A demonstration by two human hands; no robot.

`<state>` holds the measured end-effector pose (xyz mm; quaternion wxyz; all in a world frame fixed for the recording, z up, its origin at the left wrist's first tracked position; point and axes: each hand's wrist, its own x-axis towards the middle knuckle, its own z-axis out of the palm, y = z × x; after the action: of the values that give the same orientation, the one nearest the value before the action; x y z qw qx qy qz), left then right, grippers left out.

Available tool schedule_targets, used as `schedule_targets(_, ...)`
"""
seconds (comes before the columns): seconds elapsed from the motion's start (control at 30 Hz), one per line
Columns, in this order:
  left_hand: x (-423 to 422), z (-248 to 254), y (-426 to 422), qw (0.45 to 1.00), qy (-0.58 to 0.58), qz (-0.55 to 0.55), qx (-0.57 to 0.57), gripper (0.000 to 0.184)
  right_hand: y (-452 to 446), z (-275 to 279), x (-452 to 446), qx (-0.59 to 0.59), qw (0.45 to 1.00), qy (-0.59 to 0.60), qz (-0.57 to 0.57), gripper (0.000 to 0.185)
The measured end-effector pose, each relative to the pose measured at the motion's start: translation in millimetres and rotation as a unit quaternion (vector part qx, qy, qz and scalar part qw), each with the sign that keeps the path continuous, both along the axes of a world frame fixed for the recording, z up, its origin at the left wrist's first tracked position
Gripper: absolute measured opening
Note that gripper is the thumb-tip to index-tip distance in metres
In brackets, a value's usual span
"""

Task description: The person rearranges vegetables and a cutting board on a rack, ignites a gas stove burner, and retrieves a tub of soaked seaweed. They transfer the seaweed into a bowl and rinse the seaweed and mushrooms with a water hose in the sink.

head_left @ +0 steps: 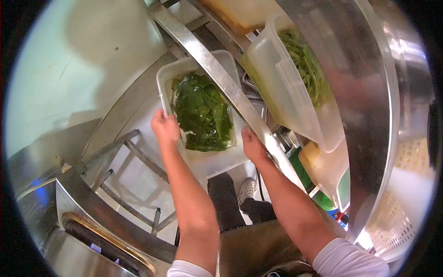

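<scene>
A translucent plastic tub hangs between my two hands, low beside a metal shelf unit. Dark green leafy pieces, like seaweed sheets, lie in liquid inside it. My left hand is closed around the tub's left rim. On the opposite side my right hand grips the right edge, close under the shelf's metal rail. The rail crosses in front of the tub's upper right part and hides some of it. Fingers under the rims are hidden.
On the shelf at right stands another translucent tub with green strands. Below it is a tub with yellowish contents. A metal rack frame stands at left on the floor, near a steel counter. White perforated baskets are at far right.
</scene>
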<state>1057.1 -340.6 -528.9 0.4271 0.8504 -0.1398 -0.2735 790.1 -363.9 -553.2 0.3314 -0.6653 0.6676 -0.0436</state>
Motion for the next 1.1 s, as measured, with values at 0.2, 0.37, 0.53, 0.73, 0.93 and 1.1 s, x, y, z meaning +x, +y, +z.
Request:
schedule_targets(0.2,-28.1,30.0,65.9,0.994,-0.079,0.075,-0.006,0.017,10.4,25.1,-12.5,0.044,0.991,-0.082,0.098,0.029)
schedule_targets(0.37,-63.5,59.7,106.0,0.986,-0.104,0.132,0.004,0.014,40.7,32.4,-33.5,0.116,0.978,-0.162,0.066,0.027)
schedule_targets(0.53,-95.0,84.6,150.2,0.986,-0.081,0.142,0.025,0.016,74.9,90.8,-58.1,0.167,0.967,-0.188,0.044,0.034)
schedule_targets(0.73,-141.4,126.9,182.7,0.989,-0.059,0.127,0.039,0.010,100.9,131.6,-111.6,0.123,0.983,-0.101,0.097,0.031)
schedule_targets(0.93,-198.8,204.9,211.7,0.988,-0.078,0.115,0.068,0.014,137.8,190.8,-171.6,0.101,0.980,-0.143,0.093,0.031)
schedule_targets(1.1,-235.4,270.3,259.5,0.991,-0.069,0.102,0.044,0.013,182.4,282.4,-210.2,0.076,0.974,-0.163,0.136,0.032)
